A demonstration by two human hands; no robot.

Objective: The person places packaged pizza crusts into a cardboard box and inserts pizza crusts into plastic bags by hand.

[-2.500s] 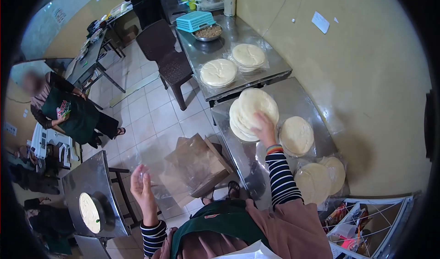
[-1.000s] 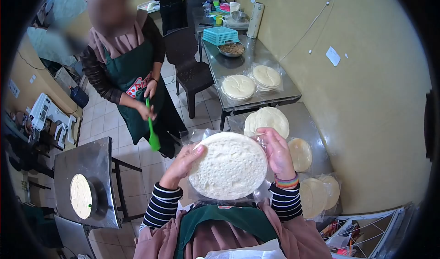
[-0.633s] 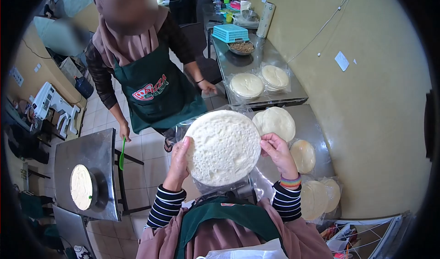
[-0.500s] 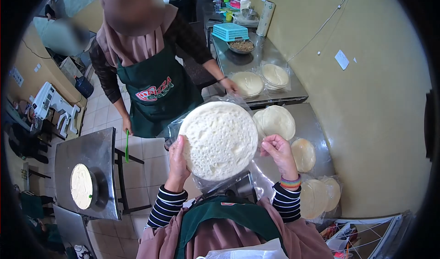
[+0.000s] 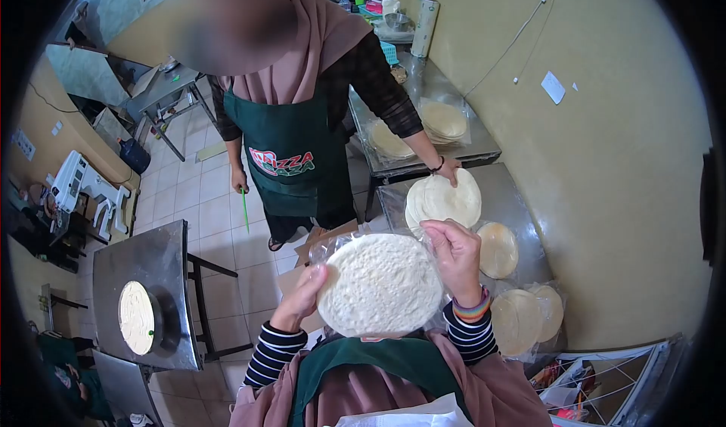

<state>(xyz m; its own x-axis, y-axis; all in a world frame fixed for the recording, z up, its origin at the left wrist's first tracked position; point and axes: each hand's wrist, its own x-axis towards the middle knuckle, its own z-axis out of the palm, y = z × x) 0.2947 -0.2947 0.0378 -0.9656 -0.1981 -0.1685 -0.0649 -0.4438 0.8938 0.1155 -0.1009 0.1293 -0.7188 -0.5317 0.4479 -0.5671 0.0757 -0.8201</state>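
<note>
white, round dough disc with a pocked face rests between two hands, held just in front of the wearer's dark green apron. the left hand clasps one edge, thumb on the pocked face; the fingers of the right hand are pinched together on a thin, clear plastic bag at the opposite edge. plastic shows around the rim, though whether the disc lies wholly inside cannot be told.

just beyond, a co-worker's hand touches a loose stack of pale, round dough discs on the nearer steel table. half a second ago that hand was beside the plastic-wrapped stacks on the farther steel table; the held disc, meanwhile, has come lower and closer to the body. the shift puts a second person's hand on the loose stack, while handling of the disc and its plastic appears unfinished.

along the nearer table lie a single wrapped pale disc and overlapping wrapped discs. the co-worker's other hand holds a slim, bright green utensil.
</note>
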